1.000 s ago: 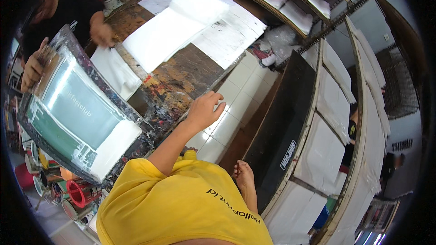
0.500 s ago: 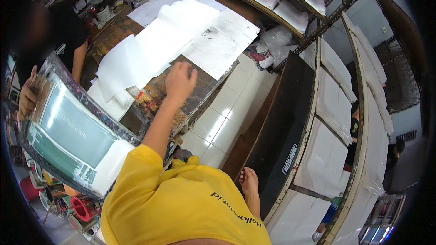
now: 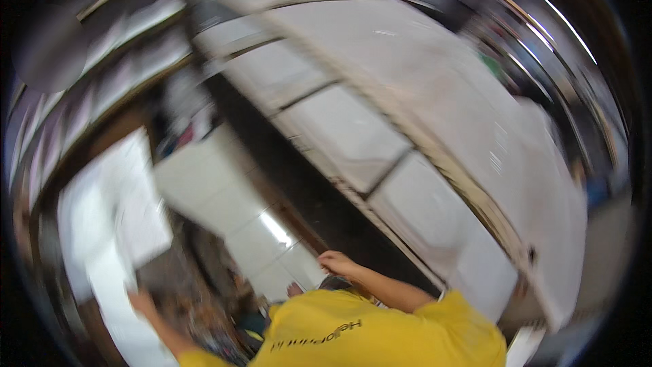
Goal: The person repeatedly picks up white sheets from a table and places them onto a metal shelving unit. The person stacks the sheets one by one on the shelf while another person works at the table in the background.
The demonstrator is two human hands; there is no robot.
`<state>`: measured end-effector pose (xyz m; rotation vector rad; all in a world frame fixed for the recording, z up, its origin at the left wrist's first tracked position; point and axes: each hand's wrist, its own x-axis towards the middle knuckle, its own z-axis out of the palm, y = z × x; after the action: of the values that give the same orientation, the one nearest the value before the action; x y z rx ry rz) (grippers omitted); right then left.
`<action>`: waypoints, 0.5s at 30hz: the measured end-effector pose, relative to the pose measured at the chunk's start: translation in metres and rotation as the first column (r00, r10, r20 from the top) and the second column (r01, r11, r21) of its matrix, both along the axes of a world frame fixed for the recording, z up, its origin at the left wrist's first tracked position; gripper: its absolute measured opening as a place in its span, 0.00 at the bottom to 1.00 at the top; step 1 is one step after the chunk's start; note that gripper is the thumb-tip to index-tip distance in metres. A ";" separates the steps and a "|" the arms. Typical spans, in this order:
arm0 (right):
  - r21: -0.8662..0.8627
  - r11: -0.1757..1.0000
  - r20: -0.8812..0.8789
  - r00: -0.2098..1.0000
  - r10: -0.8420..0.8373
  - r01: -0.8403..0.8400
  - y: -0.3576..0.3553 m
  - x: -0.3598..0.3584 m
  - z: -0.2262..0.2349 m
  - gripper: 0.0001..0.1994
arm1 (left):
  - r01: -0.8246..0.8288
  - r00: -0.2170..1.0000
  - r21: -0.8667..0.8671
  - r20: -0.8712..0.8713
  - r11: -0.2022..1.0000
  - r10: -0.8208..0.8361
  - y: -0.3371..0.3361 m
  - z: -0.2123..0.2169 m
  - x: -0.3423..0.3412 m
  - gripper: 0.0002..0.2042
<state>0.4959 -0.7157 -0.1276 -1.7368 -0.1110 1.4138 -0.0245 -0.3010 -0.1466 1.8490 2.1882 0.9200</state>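
Observation:
The picture is smeared by fast head motion. My left hand (image 3: 142, 302) rests low on the dark, stained worktable (image 3: 178, 273), at the edge of the white paper sheets (image 3: 112, 217) spread over it. Whether it holds anything is lost in the blur. My right hand (image 3: 336, 263) hangs out in front of my yellow shirt (image 3: 380, 333), fingers loosely bent with nothing in them. It hovers above the white tiled floor (image 3: 224, 197), next to a long black panel (image 3: 312, 204).
A long rack (image 3: 421, 143) with stacks of white sheets on its shelves runs diagonally across the middle and right. More shelves with white stacks (image 3: 115, 75) line the upper left. My bare foot (image 3: 294, 290) stands on the tiles.
The view has swung sharply toward the rack and turned blurry. The framed screen and the other person have left the view. My right hand has come up into sight; the left stays on the table.

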 end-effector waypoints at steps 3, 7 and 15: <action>0.059 0.993 0.061 0.993 0.102 -0.106 0.016 0.004 -0.006 0.12 | -0.002 0.908 0.044 -0.418 0.999 0.020 0.000 0.031 0.021 0.16; 0.217 0.972 0.062 0.995 0.073 -0.085 0.027 -0.003 0.014 0.14 | 0.295 0.882 0.299 -0.450 0.908 -0.138 -0.049 0.110 0.149 0.13; 0.530 0.821 0.215 0.970 0.113 -0.213 0.060 -0.009 0.128 0.17 | 0.705 0.599 0.344 0.180 0.621 -0.780 -0.197 0.151 0.329 0.11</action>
<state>0.4870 -0.6558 0.0004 -1.3763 -0.7140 1.1854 0.3044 -0.4981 0.0044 2.2226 0.9345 1.1730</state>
